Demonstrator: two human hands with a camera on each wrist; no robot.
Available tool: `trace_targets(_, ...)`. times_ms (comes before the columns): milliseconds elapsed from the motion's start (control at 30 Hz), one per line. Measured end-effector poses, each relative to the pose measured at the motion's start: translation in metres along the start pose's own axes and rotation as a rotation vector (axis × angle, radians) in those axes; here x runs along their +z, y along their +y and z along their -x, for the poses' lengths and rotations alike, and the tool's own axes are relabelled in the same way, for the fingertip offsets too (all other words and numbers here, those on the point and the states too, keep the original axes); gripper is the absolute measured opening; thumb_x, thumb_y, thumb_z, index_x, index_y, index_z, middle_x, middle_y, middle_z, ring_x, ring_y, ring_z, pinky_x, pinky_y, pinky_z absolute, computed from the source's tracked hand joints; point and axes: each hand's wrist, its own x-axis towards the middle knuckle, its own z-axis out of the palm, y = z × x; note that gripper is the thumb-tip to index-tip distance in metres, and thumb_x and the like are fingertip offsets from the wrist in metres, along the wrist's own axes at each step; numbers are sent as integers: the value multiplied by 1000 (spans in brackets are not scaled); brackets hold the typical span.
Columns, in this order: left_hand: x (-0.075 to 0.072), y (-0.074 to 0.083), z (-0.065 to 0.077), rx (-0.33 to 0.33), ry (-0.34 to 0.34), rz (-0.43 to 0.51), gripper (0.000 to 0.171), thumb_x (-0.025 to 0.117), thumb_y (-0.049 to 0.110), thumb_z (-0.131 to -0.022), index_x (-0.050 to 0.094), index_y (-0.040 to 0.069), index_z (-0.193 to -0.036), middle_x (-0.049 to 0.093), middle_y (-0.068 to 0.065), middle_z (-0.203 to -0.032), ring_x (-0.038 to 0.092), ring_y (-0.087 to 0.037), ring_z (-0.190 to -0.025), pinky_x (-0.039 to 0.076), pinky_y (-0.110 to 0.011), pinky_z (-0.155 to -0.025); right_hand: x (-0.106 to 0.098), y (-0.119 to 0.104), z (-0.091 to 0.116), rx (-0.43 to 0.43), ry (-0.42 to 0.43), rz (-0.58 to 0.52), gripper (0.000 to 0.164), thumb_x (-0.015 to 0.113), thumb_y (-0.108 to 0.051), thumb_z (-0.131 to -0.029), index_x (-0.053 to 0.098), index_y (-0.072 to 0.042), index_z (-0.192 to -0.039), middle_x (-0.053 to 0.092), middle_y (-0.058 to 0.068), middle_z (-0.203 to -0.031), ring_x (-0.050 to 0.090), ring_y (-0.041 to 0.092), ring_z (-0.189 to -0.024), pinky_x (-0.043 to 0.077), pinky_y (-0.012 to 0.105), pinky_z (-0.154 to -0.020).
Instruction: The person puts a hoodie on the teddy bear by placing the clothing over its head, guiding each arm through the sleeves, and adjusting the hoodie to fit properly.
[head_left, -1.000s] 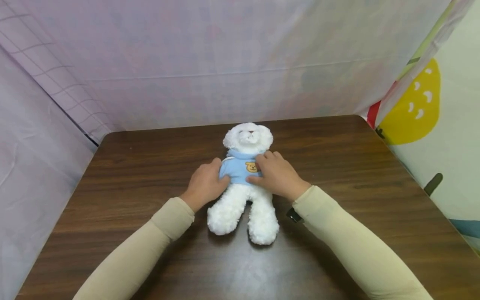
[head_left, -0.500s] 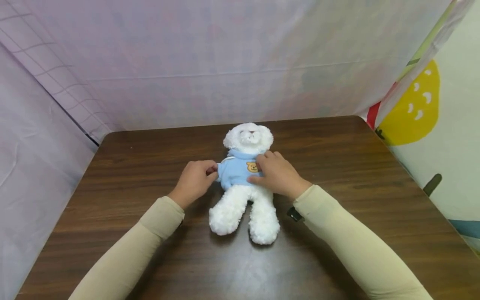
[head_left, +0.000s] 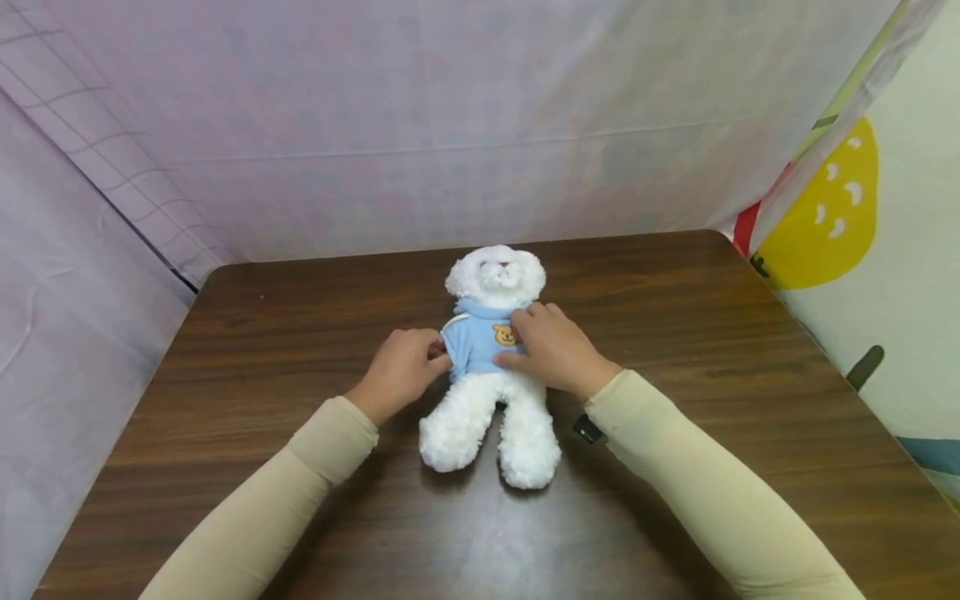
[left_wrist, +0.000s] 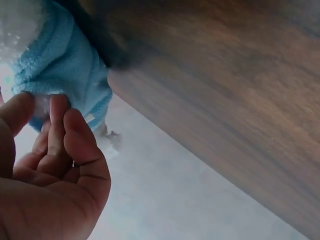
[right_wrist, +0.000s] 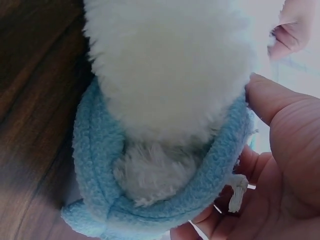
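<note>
On the worktop (head_left: 300, 325), the white teddy bear (head_left: 487, 387) is lying face-up; the left hand (head_left: 401, 371) is pinching its side, the right hand (head_left: 558, 350) is gripping its blue sweater (head_left: 477, 340) beside the bear-face emblem (head_left: 503, 335).

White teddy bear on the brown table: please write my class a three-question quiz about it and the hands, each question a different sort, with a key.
1. True or false: the teddy bear lies on the table with its face up.

2. What does the emblem on the blue shirt show?
A) a star
B) a bear's face
C) a flower

3. Short answer: in the head view, which of the person's hands is nearer that emblem?

Key:
1. True.
2. B.
3. The right hand.
</note>
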Motion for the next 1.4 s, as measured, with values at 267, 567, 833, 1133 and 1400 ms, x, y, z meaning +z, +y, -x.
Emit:
trace_targets(267, 5, 5, -6, -53, 49, 33, 11, 70, 5, -82, 61, 8, -77, 60, -1, -71, 54, -18, -66, 47, -34, -64, 3, 0, -3, -43, 25, 31, 38, 73, -43, -89, 54, -11, -92, 51, 6, -88, 47, 25, -84, 41, 38, -67)
trace_targets(567, 3, 1, -4, -27, 76, 15, 29, 65, 1, -81, 49, 12, -61, 42, 3, -57, 41, -15, -57, 36, -31, -55, 7, -2, 0, -170, 140, 62, 32, 74, -37, -90, 56, -11, -91, 49, 2, -85, 46, 23, -79, 40, 38, -66)
trace_targets(833, -3, -12, -3, -68, 59, -27, 17, 59, 0, -90, 67, 8, -77, 63, -4, -73, 54, -20, -68, 48, -38, -65, 9, 2, 2, -323, 161, 109, 20, 73, -32, -91, 64, -15, -93, 50, 2, -87, 46, 21, -82, 38, 36, -66)
trace_targets(1133, -24, -33, -6, -113, 55, -51, 12, 59, 5, -97, 71, 1, -98, 69, -14, -95, 62, -28, -83, 50, -45, -78, -7, 13, 3, -447, 45, 22, 16, 70, -14, -93, 60, -13, -81, 49, 0, -81, 41, 19, -75, 35, 37, -74)
trace_targets(1400, -26, -30, -3, -111, -67, 58, 13, 56, 9, -100, 67, 1, -101, 65, -10, -91, 57, -23, -79, 48, -39, -73, -4, 16, 3, -421, 51, -11, 17, 70, -14, -92, 59, -13, -79, 53, 0, -83, 42, 18, -74, 36, 37, -79)
